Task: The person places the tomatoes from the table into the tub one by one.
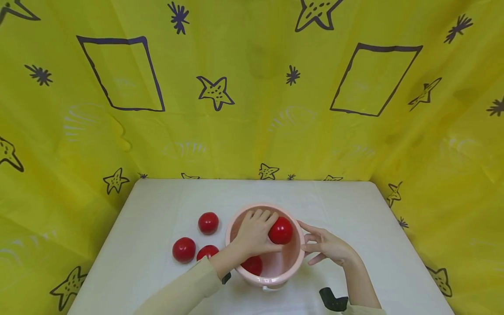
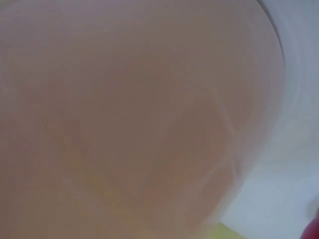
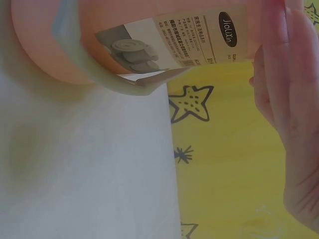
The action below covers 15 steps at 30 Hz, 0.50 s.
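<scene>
1. Farthest left on the white table (image 1: 149, 218) sits the outermost ball (image 1: 183, 250), red and round, within easy reach of the left arm, which is probably why it lies on that side.
2. Just beyond it and to the right rests the far ball (image 1: 208, 223), well clear of the bucket, so that nothing blocks a grasp from above.
3. The half-hidden ball (image 1: 206, 251) lies nearer the bucket, partly covered by the person's left sleeve (image 1: 185, 282) because the arm passes in front of it.
4. The left hand (image 1: 252, 234) reaches over the rim, its fingers and thumb wrapped about the held ball. The left wrist view is too blurred to confirm the contact.
5. The pink bucket (image 1: 271, 280) stands upright between the hands, its wide mouth facing up, which suits it to receiving round things that might otherwise roll.
6. Inside it, low on the near left, lies the lower ball (image 1: 253, 265), contained by the wall and partly hidden by the left wrist.
7. The held ball (image 1: 281, 230) is at the right of the left hand, over the bucket's opening.
8. The right hand (image 1: 328, 246) lays rather straight fingers and its thumb against the bucket's outer right side near the rim, apparently bracing it against a nudge rather than clasping it.
</scene>
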Available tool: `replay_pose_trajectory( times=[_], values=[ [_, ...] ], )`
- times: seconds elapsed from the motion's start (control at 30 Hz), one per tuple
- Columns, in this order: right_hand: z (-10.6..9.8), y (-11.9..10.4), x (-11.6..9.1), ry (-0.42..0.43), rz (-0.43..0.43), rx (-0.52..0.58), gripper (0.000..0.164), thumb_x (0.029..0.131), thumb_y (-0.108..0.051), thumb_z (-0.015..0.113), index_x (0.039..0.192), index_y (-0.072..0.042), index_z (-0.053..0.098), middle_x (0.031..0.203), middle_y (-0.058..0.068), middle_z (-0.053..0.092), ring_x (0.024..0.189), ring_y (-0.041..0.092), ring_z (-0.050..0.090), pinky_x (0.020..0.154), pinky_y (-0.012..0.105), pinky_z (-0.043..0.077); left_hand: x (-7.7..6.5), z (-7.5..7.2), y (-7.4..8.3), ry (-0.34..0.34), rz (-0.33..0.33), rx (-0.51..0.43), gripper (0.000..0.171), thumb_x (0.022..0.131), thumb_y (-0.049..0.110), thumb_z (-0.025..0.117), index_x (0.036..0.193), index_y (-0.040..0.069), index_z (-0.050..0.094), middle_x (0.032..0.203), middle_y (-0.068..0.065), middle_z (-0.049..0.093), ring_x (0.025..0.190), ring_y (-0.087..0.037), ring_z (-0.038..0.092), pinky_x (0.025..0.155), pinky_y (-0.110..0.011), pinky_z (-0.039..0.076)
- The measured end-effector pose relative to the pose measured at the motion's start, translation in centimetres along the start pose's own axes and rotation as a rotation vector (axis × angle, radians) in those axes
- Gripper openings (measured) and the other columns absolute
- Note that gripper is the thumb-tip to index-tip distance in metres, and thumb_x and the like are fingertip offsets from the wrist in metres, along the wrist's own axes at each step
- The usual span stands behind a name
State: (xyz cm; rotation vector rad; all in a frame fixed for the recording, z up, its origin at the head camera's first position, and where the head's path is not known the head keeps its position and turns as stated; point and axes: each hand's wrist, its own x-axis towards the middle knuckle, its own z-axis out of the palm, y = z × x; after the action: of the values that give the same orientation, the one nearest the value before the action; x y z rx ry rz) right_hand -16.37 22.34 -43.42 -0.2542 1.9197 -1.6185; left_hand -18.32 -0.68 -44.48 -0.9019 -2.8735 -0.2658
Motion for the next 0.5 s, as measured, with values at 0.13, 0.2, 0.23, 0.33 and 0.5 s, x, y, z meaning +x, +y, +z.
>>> replay_pose_trajectory(
  times=[0.13, 0.2, 0.23, 0.33, 0.5],
  values=[
    [0.0, 0.0, -0.1, -0.002, 0.004, 0.002, 0.072, 0.086, -0.008, 0.06, 0.144, 0.0, 0.019, 0.088, 0.009, 0.059, 0.077, 0.023, 0.066, 0.06, 0.038, 0.055, 0.7, 0.3, 0.3, -0.031, 0.039, 0.043, 0.075, 0.069, 0.062, 0.063, 0.131, 0.022, 0.044, 0.127, 0.001, 0.05, 0.117, -0.019, 0.042, 0.097, -0.045, 0.038],
    [0.0, 0.0, -0.1, -0.003, 0.006, 0.005, 0.072, 0.086, -0.008, 0.06, 0.144, 0.0, 0.018, 0.088, 0.009, 0.059, 0.077, 0.023, 0.066, 0.06, 0.037, 0.055, 1.0, 0.3, 0.3, -0.034, 0.056, 0.06, 0.074, 0.07, 0.063, 0.062, 0.129, 0.022, 0.045, 0.125, 0.002, 0.051, 0.116, -0.018, 0.043, 0.097, -0.044, 0.038],
    [-0.1, 0.0, -0.1, -0.002, 0.008, 0.005, 0.072, 0.086, -0.008, 0.06, 0.144, 0.0, 0.018, 0.088, 0.009, 0.059, 0.077, 0.023, 0.066, 0.06, 0.037, 0.055, 1.1, 0.4, 0.3, -0.039, 0.062, 0.069, 0.073, 0.07, 0.063, 0.062, 0.128, 0.022, 0.045, 0.125, 0.002, 0.051, 0.115, -0.018, 0.043, 0.097, -0.044, 0.038],
    [-0.1, 0.0, -0.2, 0.0, 0.012, 0.006, 0.072, 0.086, -0.009, 0.06, 0.144, 0.0, 0.018, 0.089, 0.009, 0.059, 0.077, 0.023, 0.066, 0.06, 0.037, 0.055, 1.3, 0.5, 0.2, -0.074, 0.061, 0.079, 0.073, 0.07, 0.063, 0.062, 0.129, 0.022, 0.045, 0.125, 0.002, 0.051, 0.115, -0.018, 0.043, 0.097, -0.044, 0.037],
    [0.0, 0.1, -0.1, 0.007, 0.015, 0.005, 0.072, 0.086, -0.009, 0.061, 0.144, -0.001, 0.019, 0.089, 0.009, 0.059, 0.077, 0.024, 0.066, 0.06, 0.037, 0.055, 1.3, 1.0, 0.1, -0.173, 0.064, 0.114, 0.076, 0.07, 0.062, 0.064, 0.131, 0.023, 0.043, 0.127, 0.001, 0.049, 0.115, -0.018, 0.042, 0.097, -0.043, 0.038]
  ],
)
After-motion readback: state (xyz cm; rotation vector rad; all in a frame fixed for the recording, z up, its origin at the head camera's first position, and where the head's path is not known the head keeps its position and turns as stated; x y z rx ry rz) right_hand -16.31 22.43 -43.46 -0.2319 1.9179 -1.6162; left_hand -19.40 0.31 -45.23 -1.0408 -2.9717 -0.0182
